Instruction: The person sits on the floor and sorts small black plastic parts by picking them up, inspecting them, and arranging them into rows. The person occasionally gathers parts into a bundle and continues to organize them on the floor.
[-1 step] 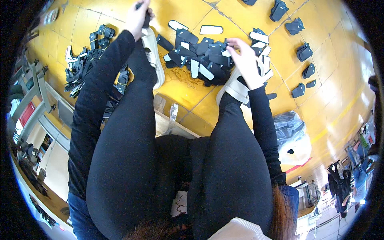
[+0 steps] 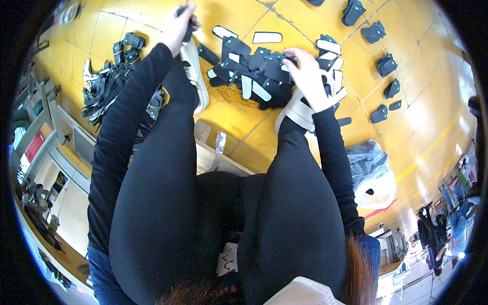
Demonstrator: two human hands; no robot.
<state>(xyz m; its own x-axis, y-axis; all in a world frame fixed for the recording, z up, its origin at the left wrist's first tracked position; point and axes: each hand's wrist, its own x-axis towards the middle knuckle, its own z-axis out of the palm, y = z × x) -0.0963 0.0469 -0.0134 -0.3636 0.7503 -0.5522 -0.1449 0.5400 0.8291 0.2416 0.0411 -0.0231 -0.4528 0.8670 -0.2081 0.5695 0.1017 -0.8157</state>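
Observation:
My left hand (image 2: 176, 31) is closed around a dark, flat fabric piece (image 2: 188, 32), above my left shoe (image 2: 197, 76). Its fingers hide part of that piece. On the right, my right hand (image 2: 309, 79) reaches over the edge of a loose pile of black fabric pieces (image 2: 259, 63), some showing white faces. Its thumb and forefinger are apart and curved, with dark material at the fingertips; I see no clear grip on it. A white-faced piece (image 2: 268, 37) lies just beyond the pile.
Tangled yellow bands (image 2: 235, 96) lie at the pile's near side. Black bundles (image 2: 109, 84) are heaped at left, and small dark stacks (image 2: 386, 66) form a row at right. A plastic bag (image 2: 368, 165) rests beside my right leg. Metal frames (image 2: 53, 122) stand at far left.
My left hand has turned and shifted slightly to the right, still around the dark piece. My right hand has moved a little left over the pile.

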